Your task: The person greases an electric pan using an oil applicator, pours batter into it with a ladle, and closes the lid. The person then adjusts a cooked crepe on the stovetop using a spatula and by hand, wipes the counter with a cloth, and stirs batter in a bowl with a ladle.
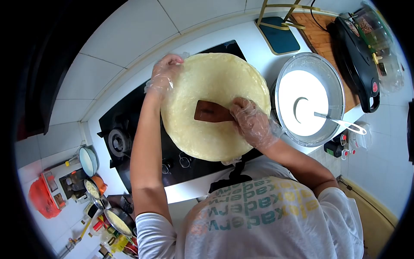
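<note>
A large, pale yellow round pancake [215, 77] spreads over the stove, hiding whatever lies beneath it. My right hand [254, 123], in a clear plastic glove, is closed around a flat brown wooden spatula [210, 111]. The spatula's broad blade lies over the middle of the pancake. At the pancake's far left edge is my left hand [165, 74], gloved the same way, its fingers curled at the rim and appearing to grip it. The fingertips are partly hard to make out.
Right of the pancake stands a metal bowl [282, 77] of white batter, with a white-handled ladle [351, 126] in it. The black stove [172, 153] has a burner [118, 142] at left. A black electric griddle [355, 60] sits on the wooden board [317, 32]. Pans [118, 221] are at lower left.
</note>
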The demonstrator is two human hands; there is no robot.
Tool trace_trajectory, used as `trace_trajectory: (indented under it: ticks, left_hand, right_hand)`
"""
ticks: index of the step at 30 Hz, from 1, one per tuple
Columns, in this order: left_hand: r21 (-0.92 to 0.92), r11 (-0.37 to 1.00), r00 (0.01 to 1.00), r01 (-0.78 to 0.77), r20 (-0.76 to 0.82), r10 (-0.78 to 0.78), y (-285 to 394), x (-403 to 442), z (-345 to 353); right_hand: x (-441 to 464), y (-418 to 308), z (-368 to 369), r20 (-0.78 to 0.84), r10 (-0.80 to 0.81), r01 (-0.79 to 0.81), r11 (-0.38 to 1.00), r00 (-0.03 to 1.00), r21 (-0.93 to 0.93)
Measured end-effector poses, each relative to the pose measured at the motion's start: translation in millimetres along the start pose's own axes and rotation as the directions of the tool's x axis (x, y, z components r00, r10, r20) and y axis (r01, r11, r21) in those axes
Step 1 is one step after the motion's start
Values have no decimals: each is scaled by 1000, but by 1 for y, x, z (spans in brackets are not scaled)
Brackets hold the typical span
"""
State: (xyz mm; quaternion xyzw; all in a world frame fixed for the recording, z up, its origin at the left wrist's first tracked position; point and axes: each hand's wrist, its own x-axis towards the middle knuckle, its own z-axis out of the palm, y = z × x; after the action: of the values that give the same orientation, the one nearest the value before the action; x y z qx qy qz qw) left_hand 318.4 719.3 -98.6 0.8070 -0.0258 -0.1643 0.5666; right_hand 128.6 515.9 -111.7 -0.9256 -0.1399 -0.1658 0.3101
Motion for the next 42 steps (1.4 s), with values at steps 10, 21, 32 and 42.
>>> trace_trajectory:
  ticks: [10,21,32,42]
  left_hand:
    - [164,986,992,34,-124,-14,-33,30,-2]
    - [874,72,716,-480,342,609,-22,-49,41]
    - [847,115,760,-519,395,517,-13,-112,98]
    - [743,195,706,-640,469,530,-2,-201,129]
  right_hand:
    - [1,-6,-1,58,31,-26,996,998,-88]
    - [16,0,-66,-174,346,-280,906,922,317]
    - [-29,2,-121,-247,555,-433,803,794,410]
    - [-68,-7,-144,-218,614,-471,749,759,467]
